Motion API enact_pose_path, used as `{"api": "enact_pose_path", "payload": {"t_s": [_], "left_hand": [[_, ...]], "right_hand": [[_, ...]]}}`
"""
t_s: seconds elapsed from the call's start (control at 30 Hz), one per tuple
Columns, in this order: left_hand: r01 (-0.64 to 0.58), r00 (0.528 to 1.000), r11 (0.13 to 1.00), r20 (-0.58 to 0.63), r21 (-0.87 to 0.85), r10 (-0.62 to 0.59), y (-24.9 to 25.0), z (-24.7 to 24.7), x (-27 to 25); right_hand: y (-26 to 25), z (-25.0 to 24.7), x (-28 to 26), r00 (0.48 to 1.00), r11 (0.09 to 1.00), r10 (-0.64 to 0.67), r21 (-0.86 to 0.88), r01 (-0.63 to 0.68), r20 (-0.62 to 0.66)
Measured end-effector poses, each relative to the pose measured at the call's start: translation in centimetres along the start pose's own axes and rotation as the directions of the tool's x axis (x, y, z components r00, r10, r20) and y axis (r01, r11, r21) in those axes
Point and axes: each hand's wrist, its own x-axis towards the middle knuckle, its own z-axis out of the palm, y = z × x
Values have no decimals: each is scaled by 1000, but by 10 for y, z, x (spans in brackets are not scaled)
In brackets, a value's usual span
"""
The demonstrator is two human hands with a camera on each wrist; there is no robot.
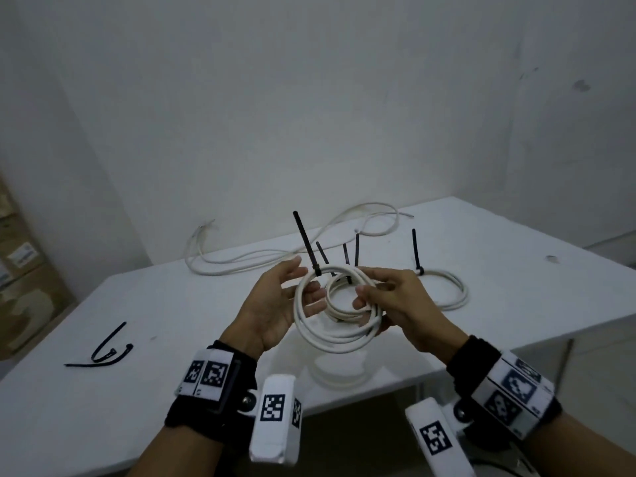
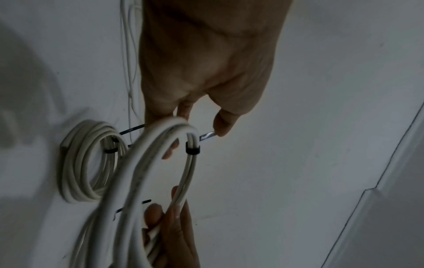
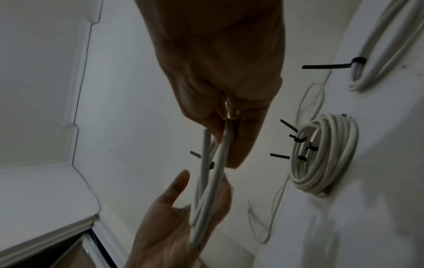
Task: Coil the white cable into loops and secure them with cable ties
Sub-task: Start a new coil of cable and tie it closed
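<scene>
I hold a white cable coil [image 1: 335, 339] in the air over the table. A black cable tie [image 1: 316, 270] binds its top, and the tie's tail points up. My right hand [image 1: 370, 297] grips the coil's right side, fingers curled round the strands [image 3: 220, 154]. The left hand [image 1: 304, 287] is spread, with straight fingers against the coil's left side. From the left wrist, the coil [image 2: 160, 163] and tie [image 2: 192, 148] hang below my left hand [image 2: 197, 127], whose thumb touches the tie's tail.
A smaller tied coil [image 3: 323, 156] with several black ties lies on the white table [image 1: 172, 304] behind the held one. Another tied coil [image 1: 444, 287] lies to the right. Loose white cable [image 1: 275, 256] trails at the back. Spare black ties [image 1: 106, 349] lie left.
</scene>
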Motion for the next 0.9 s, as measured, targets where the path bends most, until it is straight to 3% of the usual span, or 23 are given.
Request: {"api": "enact_pose_path", "payload": {"t_s": [0.17, 0.27, 0.4, 0.53, 0.63, 0.73, 0.9], "left_hand": [[-109, 994, 965, 37, 238, 103, -33, 11, -19], [-209, 978, 943, 57, 259, 201, -54, 21, -24], [-267, 963, 920, 36, 287, 268, -63, 38, -16], [-299, 954, 888, 105, 350, 280, -67, 65, -5], [-325, 946, 824, 171, 464, 277, -72, 90, 11], [-311, 951, 759, 186, 572, 249, -77, 115, 32], [-263, 955, 620, 107, 739, 277, -93, 150, 76]], "right_hand": [[3, -10, 3, 992, 996, 18, 87, -7, -129], [8, -16, 0, 974, 999, 23, 44, -14, -226], [11, -34, -6, 959, 978, -59, -208, 0, -278], [11, -69, -7, 944, 932, -93, -361, -29, -317], [12, -102, 1, 929, 847, -116, -524, -91, -350], [14, -131, 13, 939, 832, -39, -532, -159, -343], [19, -167, 46, 941, 770, 87, -577, -271, -326]]}}
